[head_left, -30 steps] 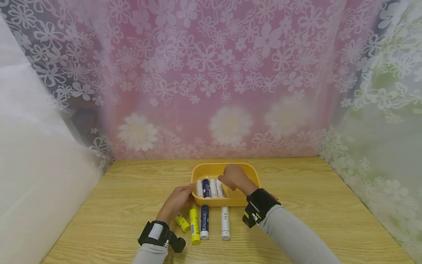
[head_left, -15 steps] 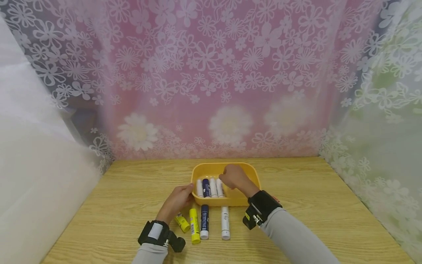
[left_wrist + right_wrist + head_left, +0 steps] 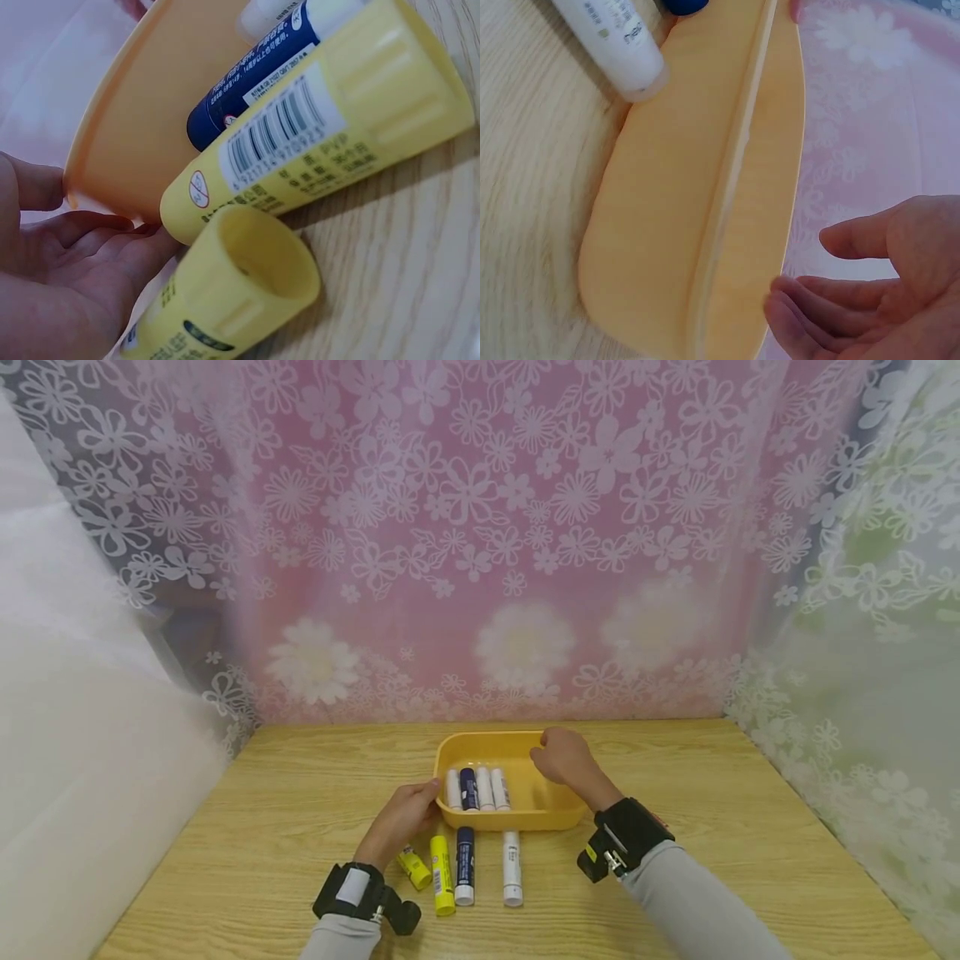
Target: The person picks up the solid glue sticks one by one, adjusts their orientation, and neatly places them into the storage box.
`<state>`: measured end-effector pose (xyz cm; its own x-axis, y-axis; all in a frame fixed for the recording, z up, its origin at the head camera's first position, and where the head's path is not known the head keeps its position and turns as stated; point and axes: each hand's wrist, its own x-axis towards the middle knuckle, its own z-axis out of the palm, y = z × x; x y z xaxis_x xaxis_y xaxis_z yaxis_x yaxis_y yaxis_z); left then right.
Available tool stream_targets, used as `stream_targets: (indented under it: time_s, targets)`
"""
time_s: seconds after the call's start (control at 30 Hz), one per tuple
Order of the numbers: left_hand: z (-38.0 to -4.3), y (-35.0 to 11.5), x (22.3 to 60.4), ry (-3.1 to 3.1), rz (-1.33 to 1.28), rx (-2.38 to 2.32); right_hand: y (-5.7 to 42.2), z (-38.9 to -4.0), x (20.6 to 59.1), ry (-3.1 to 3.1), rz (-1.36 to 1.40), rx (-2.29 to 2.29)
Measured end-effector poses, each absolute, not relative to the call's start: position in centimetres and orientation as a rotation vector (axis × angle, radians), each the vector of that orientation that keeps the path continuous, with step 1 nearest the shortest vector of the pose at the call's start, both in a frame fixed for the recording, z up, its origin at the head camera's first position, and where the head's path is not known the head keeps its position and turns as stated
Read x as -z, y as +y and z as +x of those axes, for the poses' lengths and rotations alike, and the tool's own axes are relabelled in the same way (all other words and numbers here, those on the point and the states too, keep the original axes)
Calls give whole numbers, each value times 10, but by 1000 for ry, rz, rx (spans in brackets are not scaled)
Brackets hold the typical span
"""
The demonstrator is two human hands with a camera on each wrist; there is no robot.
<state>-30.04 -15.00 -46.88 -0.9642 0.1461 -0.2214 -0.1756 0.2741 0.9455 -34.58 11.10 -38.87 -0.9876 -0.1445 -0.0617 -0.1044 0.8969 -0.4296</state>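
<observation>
My left hand (image 3: 401, 818) holds the left end of a yellow plastic basket (image 3: 517, 820), thumb at the rim and fingers under the wall in the left wrist view. My right hand (image 3: 568, 760) is over the basket's right end; in the right wrist view its fingers are loosely bent, thumb apart, holding nothing. Inside the basket several glue sticks stand side by side at the left, white ones and one navy glue stick (image 3: 468, 789). In front lie a yellow glue stick (image 3: 442, 875), another navy glue stick (image 3: 465, 866) and a white glue stick (image 3: 512, 868).
A second yellow glue stick (image 3: 217, 292) lies close to my left hand, partly hidden by it in the head view. Everything rests on a wood-grain table (image 3: 712, 827). A pink floral curtain (image 3: 487, 568) hangs behind, with pale sheets at both sides.
My right hand has moved right, away from the rightmost white glue stick in the basket, which is now fully uncovered. My left hand has kept its place on the basket.
</observation>
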Motion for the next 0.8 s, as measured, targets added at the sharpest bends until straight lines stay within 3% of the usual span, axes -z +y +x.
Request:
stream_targets:
  time_s: [0.37,0.8]
  targets:
    - [-301,-150,470,2295,-41,-1744,136,-342,400,2951,26,849]
    - [-300,-150,468,2276,-10,-1754,171,-338,414,2795,9,850]
